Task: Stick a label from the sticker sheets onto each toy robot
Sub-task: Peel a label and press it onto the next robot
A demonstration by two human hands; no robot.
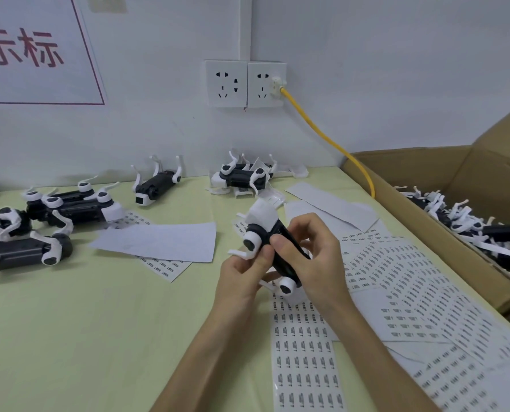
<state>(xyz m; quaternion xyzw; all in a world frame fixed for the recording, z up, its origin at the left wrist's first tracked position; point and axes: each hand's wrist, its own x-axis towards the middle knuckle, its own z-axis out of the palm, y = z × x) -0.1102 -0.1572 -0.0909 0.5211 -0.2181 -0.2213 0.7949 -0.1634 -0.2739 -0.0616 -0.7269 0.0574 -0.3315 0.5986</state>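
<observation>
Left hand (242,272) grips one toy robot (265,233) from 7 o'clock and right hand (316,257) from 4, thumb pressed on its black body. It is held mid-frame, off the tabletop (84,322). Roughly seven loose robots (155,185) lie at 9–12 o'clock. The box (426,162) at 3 holds an uncountable heap. Several overlapping sticker sheets (304,352) at 5.

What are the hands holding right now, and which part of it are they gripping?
Both hold one toy robot. The left hand grips its side near the white leg joints; the right hand curls round its black body.
</observation>
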